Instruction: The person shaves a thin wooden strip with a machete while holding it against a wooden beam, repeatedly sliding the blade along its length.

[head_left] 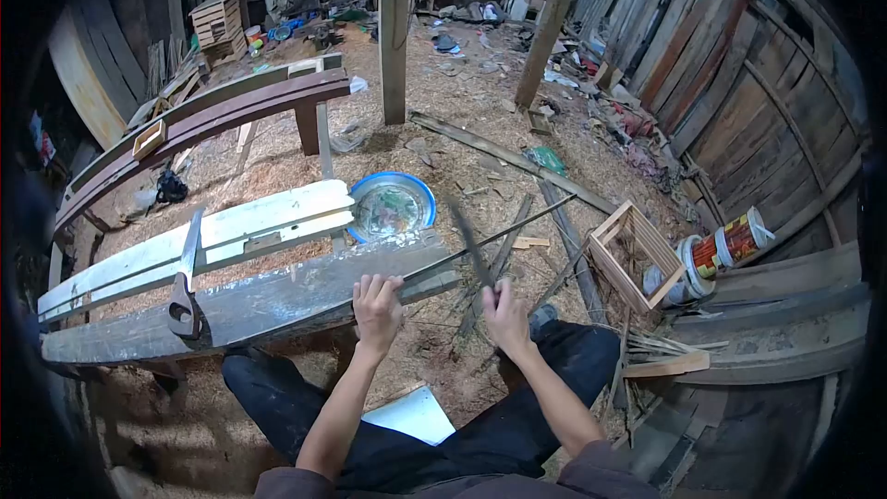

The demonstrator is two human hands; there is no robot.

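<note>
My left hand (376, 311) is closed around the near end of a long thin dark strip (490, 238), over the edge of the worn plank bench (286, 282). The strip slants away to the upper right, past the bench's end. In my right hand (506, 317) I grip a long dark-bladed knife (469, 242), its blade raised and pointing away from me. The blade crosses the strip in view; whether they touch I cannot tell. A handsaw (188, 282) rests on the bench to the left, with its handle toward me.
White-painted boards (231, 226) lie behind the bench, beside a blue-rimmed basin (392, 208). A slatted wooden frame (637, 254) and stacked buckets (725, 248) stand to the right. Two posts (394, 37) rise ahead. Wood shavings and loose sticks cover the floor.
</note>
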